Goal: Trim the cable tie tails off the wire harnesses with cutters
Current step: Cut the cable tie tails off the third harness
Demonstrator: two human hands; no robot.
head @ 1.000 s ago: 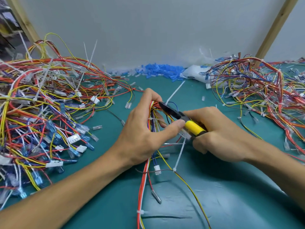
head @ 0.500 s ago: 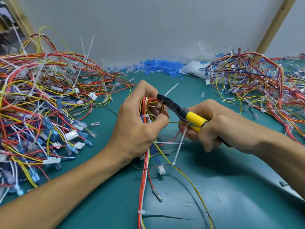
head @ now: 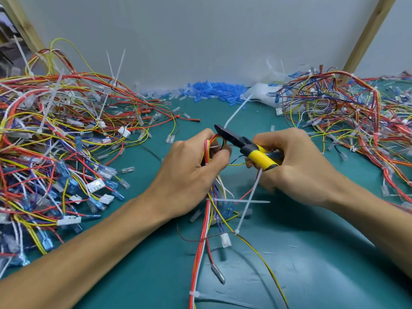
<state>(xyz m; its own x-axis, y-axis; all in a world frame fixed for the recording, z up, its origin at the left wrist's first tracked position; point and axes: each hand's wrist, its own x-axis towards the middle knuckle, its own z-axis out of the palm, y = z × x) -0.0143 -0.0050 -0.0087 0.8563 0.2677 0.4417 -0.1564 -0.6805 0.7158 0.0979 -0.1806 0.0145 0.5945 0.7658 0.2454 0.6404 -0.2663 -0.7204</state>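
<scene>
My left hand [head: 189, 170] grips a wire harness [head: 204, 228] of red, yellow, white and blue wires, bent into a small loop at the top between thumb and fingers. My right hand [head: 296, 166] holds yellow-and-black cutters [head: 245, 148]; their dark jaws point up-left and sit at the top of the loop, where a long white cable tie tail [head: 237, 112] sticks up and away. Two more white tie tails [head: 249, 201] cross each other lower on the harness, below my right hand. The harness trails toward me over the green mat [head: 312, 264].
A big tangled pile of harnesses with tie tails [head: 62, 139] covers the left side. Another pile [head: 356, 121] lies at the right. Blue connector sleeves [head: 211, 92] and a white plastic bag [head: 260, 94] sit along the back wall. Wooden posts stand at both back corners.
Both hands lifted the harness away from me. The cutter jaws moved from beside my left thumb up to the top of the wire loop, at the base of the long tie tail.
</scene>
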